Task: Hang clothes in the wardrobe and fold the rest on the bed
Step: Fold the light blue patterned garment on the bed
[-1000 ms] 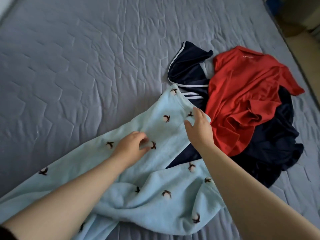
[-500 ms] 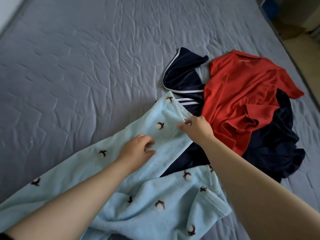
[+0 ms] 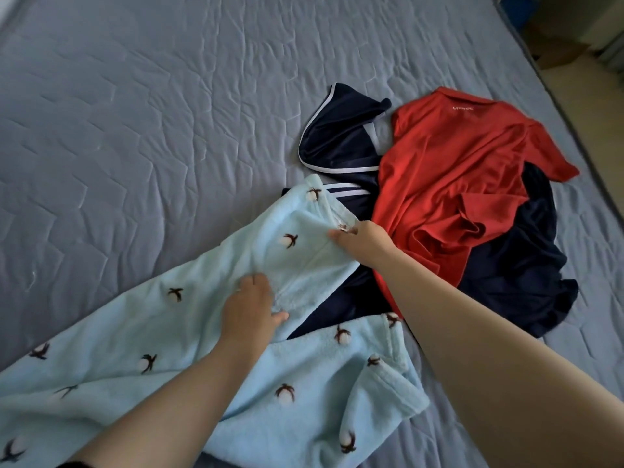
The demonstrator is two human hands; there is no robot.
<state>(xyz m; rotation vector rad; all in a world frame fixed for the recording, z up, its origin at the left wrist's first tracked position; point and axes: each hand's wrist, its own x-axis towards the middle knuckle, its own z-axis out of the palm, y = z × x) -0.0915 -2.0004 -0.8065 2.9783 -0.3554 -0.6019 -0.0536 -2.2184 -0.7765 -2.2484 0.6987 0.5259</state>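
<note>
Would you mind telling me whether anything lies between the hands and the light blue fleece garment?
Nothing visible does: the left hand grips and the right hand pinches the light blue fleece garment, which partly overlies a navy white-trimmed garment.

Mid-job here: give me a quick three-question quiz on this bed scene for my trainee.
1. Fill in: the piped trim on the navy garment is ____.
2. True or false: the red polo shirt is already folded flat.
3. Which garment are the left hand and right hand both gripping? A) red polo shirt B) light blue fleece garment C) navy garment

Key: 1 white; 2 false; 3 B.
</note>
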